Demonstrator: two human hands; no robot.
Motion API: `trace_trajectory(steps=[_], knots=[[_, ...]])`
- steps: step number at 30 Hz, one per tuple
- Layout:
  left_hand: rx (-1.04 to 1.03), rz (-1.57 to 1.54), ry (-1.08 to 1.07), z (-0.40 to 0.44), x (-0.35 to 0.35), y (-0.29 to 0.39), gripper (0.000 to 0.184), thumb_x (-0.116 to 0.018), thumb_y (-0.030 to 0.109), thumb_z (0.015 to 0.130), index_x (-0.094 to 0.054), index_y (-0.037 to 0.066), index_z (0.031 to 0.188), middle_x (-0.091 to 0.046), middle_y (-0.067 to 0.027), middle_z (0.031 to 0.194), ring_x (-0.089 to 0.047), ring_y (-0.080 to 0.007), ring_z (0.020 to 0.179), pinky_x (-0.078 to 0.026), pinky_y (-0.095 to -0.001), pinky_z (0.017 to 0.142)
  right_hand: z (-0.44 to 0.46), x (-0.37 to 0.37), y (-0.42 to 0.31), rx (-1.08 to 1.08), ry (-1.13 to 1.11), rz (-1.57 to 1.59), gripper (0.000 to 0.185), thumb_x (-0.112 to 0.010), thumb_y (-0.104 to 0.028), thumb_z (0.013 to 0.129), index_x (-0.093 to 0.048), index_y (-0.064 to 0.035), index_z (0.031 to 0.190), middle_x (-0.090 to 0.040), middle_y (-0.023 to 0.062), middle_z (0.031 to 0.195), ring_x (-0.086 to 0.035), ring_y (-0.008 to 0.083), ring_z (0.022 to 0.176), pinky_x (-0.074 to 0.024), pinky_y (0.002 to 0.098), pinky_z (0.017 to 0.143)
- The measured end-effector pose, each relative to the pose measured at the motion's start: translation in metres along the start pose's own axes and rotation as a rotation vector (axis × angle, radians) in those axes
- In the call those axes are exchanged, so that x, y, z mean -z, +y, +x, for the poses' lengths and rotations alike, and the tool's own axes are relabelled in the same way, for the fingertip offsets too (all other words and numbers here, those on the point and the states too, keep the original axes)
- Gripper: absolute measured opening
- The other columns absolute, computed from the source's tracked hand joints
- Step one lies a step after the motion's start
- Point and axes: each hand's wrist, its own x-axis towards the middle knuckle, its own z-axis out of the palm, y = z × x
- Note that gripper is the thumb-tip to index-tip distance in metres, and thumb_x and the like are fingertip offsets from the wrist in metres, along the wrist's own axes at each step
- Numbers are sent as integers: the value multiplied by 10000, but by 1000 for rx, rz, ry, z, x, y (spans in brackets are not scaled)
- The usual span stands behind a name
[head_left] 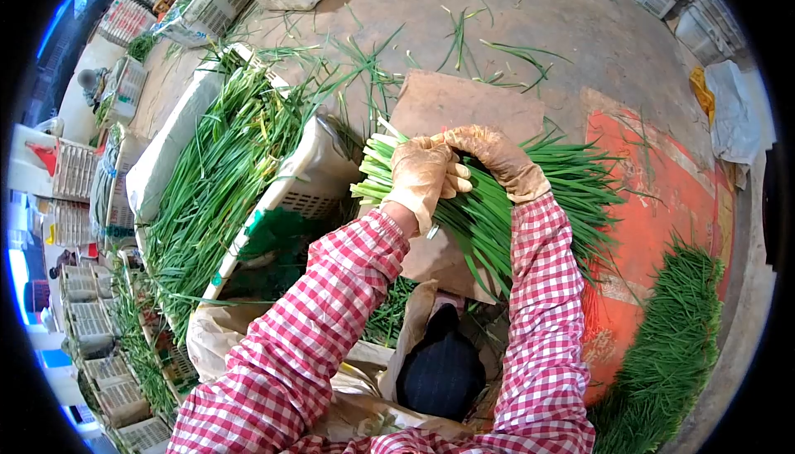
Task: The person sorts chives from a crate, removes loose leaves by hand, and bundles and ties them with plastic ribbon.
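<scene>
Concrete floor [596,31] strewn with loose green blades surrounds the work area; a brown board [464,98] and an orange sheet [671,181] lie upon it. Over the board is a bundle of green stalks [563,164], pale ends toward the left, leafy tips reaching the sheet. Both hands are gloved. Left hand [422,174] — on the bundle near the pale ends, fingers curled; right hand [497,158] — arched over the stalks, fingertips meeting the left. What either grips cannot be told. At left, a white crate [331,154] holds loose greens [217,143].
</scene>
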Motion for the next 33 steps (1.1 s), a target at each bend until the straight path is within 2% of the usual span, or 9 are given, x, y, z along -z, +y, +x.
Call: trace_trajectory(steps=[7,10,13,14,17,22,25,30,33], knots=[[-46,8,-21,-18,1,2,167,-520,127,924,-530,-34,964,-637,-114,695,-618,-154,507,-452,-198,417,-5,-22,3,32,302,-273,170,-633,-179,865,-677,-14,856,-631,-5,735,-535,84,659,-451,261,606],[-587,45,-50,-23,23,10,370,-606,235,900,-510,-29,1141,-639,-140,993,-655,-203,751,-520,-255,570,-13,-31,-1,85,480,-548,186,-643,-193,852,-674,-11,830,-623,25,682,-525,96,633,-447,274,607],[-988,766,-196,-2,55,39,881,-676,453,805,-221,46,1440,-491,-194,1290,-401,-281,1283,-330,-464,1029,-18,-39,4,255,519,-523,160,-607,-158,872,-682,-17,880,-675,81,752,-594,118,686,-476,301,641],[-919,1053,-244,3,59,42,1104,-669,652,679,-192,15,1443,-438,-222,1345,-348,-339,1314,-205,-554,1071,-21,-39,5,256,518,-529,160,-607,-158,872,-682,-17,880,-675,81,752,-594,118,686,-476,301,641],[-877,1809,-386,6,69,32,1395,-656,817,433,-194,-71,1404,-360,-273,1365,-332,-398,1304,-177,-565,1077,-28,-40,7,330,693,-591,133,-614,-123,857,-679,-11,888,-680,100,779,-615,159,676,-485,303,642],[-951,1856,-367,19,81,10,1167,-751,651,511,-306,-54,1329,-415,-256,1296,-413,-375,1231,-238,-527,1063,-65,-71,1,370,855,-458,141,-597,-117,880,-668,3,861,-677,85,787,-624,170,708,-494,297,691],[-1016,1893,-293,15,84,9,943,-752,554,593,-382,-36,1229,-493,-219,1175,-492,-327,1126,-285,-495,1036,-92,-98,1,584,871,-732,141,-588,-105,892,-659,14,867,-675,70,792,-624,154,737,-495,291,757],[-1233,1839,-122,-49,89,4,706,-734,502,659,-454,-9,1058,-547,-138,902,-565,-285,904,-373,-437,908,-113,-95,4,520,944,8,185,-553,-104,919,-628,21,805,-671,99,821,-621,176,775,-485,298,780],[-818,1903,-176,-69,96,-9,775,-757,579,571,-495,-12,999,-569,-153,883,-572,-300,843,-355,-454,924,-100,-102,27,425,939,-69,170,-587,-134,912,-648,16,858,-676,53,825,-597,113,757,-471,264,747]])
